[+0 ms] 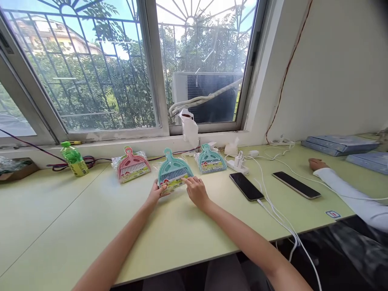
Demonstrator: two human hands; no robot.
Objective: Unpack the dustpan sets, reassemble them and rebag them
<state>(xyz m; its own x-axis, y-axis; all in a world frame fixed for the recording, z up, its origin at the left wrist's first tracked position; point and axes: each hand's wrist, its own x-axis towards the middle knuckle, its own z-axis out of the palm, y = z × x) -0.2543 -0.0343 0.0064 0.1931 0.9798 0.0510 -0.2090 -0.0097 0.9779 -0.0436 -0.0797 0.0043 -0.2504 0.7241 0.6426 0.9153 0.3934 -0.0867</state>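
My left hand is closed on the lower left corner of a teal dustpan and brush set, its thumb over the printed label. The set is tilted up, with grey-blue bristles above a yellow-green label. My right hand lies at the lower right of this set. Its index finger reaches out onto the label, while the other fingers are bent and partly hidden. To the left, a pink dustpan and brush set leans on clear plastic wrapping. Another teal dustpan and brush set sits at the right, also by wrapping.
A green bottle stands left near a cardboard box. On the right are two phones, white cables, a power strip and blue boxes. Another person's sleeved arm rests there. Windows rise behind the table.
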